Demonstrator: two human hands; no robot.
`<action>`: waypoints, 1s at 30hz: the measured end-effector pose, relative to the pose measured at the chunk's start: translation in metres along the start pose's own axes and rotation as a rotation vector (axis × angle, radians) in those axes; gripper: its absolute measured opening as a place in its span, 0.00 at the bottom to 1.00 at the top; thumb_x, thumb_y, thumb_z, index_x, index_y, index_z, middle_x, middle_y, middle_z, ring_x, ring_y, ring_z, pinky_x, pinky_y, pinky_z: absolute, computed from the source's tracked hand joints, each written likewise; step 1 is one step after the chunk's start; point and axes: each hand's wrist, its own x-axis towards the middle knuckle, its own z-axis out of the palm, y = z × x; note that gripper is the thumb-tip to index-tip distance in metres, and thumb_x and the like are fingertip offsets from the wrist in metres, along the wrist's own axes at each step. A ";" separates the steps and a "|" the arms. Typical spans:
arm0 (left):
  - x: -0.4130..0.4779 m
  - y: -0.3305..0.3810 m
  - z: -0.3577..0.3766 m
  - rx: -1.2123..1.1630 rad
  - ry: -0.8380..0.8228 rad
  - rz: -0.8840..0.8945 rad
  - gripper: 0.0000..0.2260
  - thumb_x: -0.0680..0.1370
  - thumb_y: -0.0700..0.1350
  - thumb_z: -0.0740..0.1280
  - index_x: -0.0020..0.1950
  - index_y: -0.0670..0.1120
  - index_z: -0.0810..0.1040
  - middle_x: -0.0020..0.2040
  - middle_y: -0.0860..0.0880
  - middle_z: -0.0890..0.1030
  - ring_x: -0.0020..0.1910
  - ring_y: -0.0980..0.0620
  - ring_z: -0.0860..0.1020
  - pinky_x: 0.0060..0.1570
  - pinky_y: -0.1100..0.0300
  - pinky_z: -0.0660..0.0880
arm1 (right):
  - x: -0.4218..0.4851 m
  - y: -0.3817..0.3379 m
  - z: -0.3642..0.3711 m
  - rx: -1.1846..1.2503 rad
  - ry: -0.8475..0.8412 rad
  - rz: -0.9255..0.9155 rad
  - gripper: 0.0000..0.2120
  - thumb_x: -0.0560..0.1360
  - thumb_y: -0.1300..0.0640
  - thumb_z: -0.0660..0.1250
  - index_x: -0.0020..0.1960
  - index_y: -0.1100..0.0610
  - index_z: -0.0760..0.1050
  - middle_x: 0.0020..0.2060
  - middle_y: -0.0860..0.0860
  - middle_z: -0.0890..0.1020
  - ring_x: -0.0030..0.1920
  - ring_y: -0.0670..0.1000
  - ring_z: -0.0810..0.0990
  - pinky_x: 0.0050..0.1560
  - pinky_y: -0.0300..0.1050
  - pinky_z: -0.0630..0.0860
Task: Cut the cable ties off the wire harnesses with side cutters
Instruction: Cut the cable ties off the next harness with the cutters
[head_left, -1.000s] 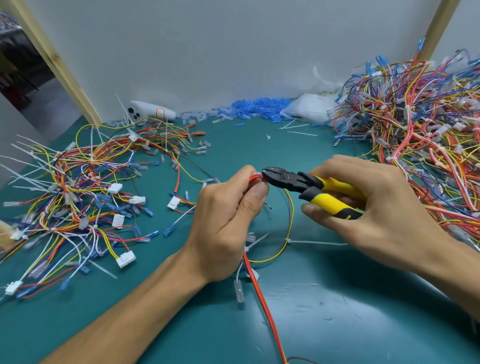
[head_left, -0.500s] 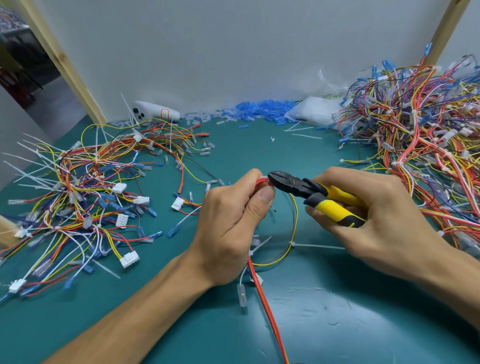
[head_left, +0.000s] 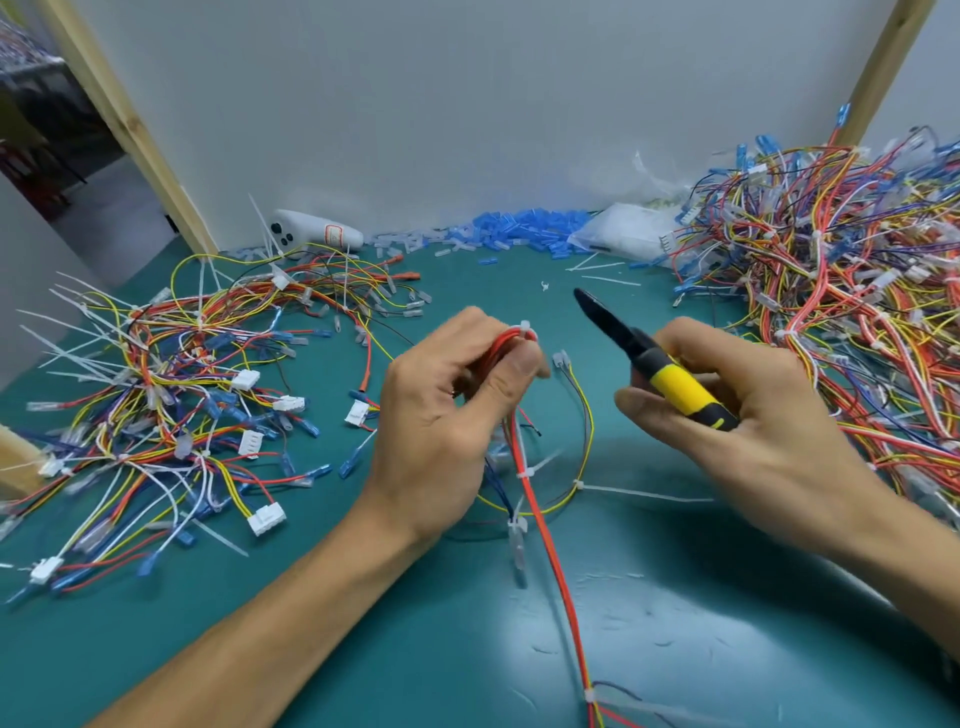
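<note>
**Cutters hanging clear of the tied loop**

You are pinching a loop of red wires from the wire harness between the thumb and curled fingers of your left hand, just left of the frame's centre. A white cable tie is sitting on top of that loop, poking out above your thumb. The rest of the harness is trailing down over the green table towards the bottom edge, with more white ties showing along it.

Your right hand, right of centre, is wrapping its fingers round the yellow handles of the side cutters. The black nose is pointing up and to the left, apart from the tie, with bare table showing between them. The blades are looking closed, though blur is making that hard to confirm.

A loose heap of harnesses is lying at the left of the frame, and a bigger tangled pile is filling the right edge. Blue sleeves and a white handheld device are lying along the back wall.
</note>
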 end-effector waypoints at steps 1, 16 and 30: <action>0.004 0.000 -0.002 0.021 0.014 0.028 0.10 0.84 0.48 0.67 0.45 0.49 0.83 0.39 0.53 0.75 0.39 0.48 0.73 0.42 0.58 0.68 | 0.001 -0.001 -0.003 -0.001 -0.003 0.011 0.18 0.75 0.44 0.73 0.49 0.58 0.75 0.36 0.57 0.74 0.36 0.63 0.71 0.36 0.58 0.70; 0.014 0.003 -0.011 -0.291 0.285 0.051 0.02 0.83 0.37 0.67 0.51 0.41 0.78 0.36 0.48 0.83 0.34 0.48 0.83 0.39 0.60 0.79 | 0.007 -0.007 -0.026 -0.014 -0.354 0.108 0.25 0.74 0.35 0.70 0.52 0.57 0.80 0.41 0.60 0.78 0.42 0.62 0.75 0.49 0.64 0.74; 0.011 0.009 -0.009 -0.189 0.445 0.107 0.05 0.83 0.36 0.68 0.49 0.44 0.76 0.38 0.52 0.80 0.35 0.49 0.85 0.37 0.57 0.81 | 0.014 0.037 -0.024 0.158 -0.526 0.225 0.28 0.78 0.34 0.71 0.66 0.55 0.79 0.46 0.54 0.85 0.44 0.53 0.86 0.46 0.50 0.83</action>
